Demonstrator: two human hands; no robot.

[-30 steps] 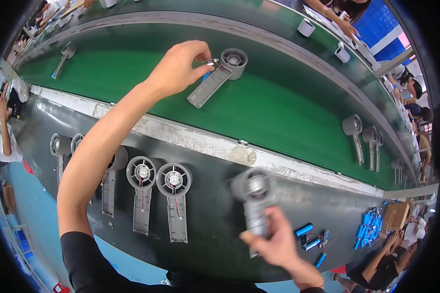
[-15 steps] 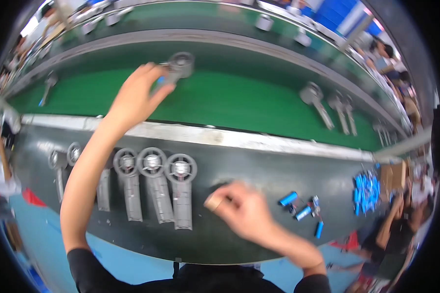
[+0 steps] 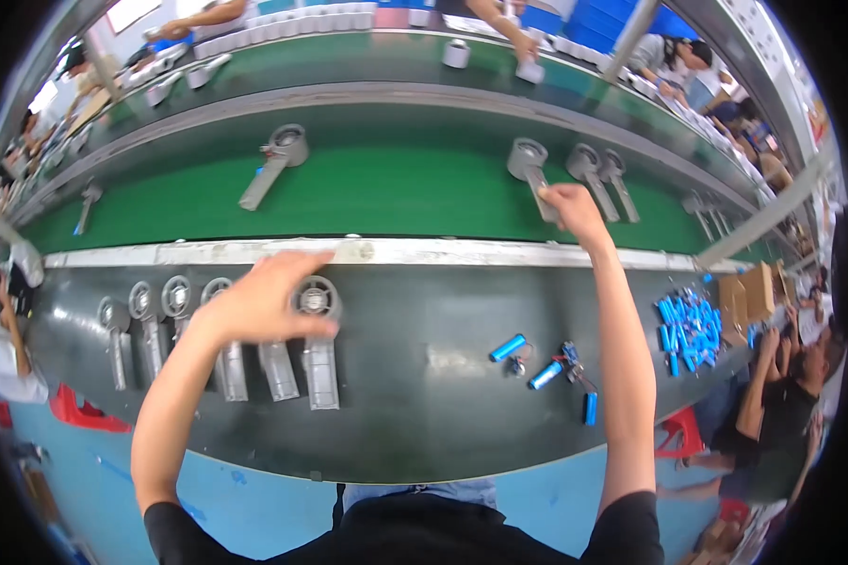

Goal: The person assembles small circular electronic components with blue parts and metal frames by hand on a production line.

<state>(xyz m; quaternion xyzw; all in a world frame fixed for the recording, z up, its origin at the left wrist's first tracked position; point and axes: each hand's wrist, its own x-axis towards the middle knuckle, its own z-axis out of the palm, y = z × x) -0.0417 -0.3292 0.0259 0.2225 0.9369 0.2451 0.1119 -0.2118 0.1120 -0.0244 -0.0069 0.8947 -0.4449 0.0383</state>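
My right hand (image 3: 575,215) reaches onto the green belt (image 3: 405,188) and pinches the handle of a grey handheld fan housing (image 3: 528,153). This housing has a round ring head and a long handle. Over the row of similar grey housings on the dark bench hovers my left hand (image 3: 264,299), open, with thumb and fingers apart. It partly covers some of their heads. Nearest its thumb is the rightmost fan housing (image 3: 321,377), handle toward me; I cannot tell whether they touch. Another fan housing (image 3: 273,168) with a small blue part lies on the belt, apart from both hands.
Blue cylindrical batteries (image 3: 546,374) with wires and small boards lie right of centre on the bench. Farther right are a heap of blue batteries (image 3: 688,330) and a cardboard box (image 3: 746,299). A white rail (image 3: 424,251) divides bench from belt. Other people work beyond and at both sides.
My left hand has let go of the fan housing on the belt and come back over the row. My right hand has moved from the bench to the belt and gripped another housing.
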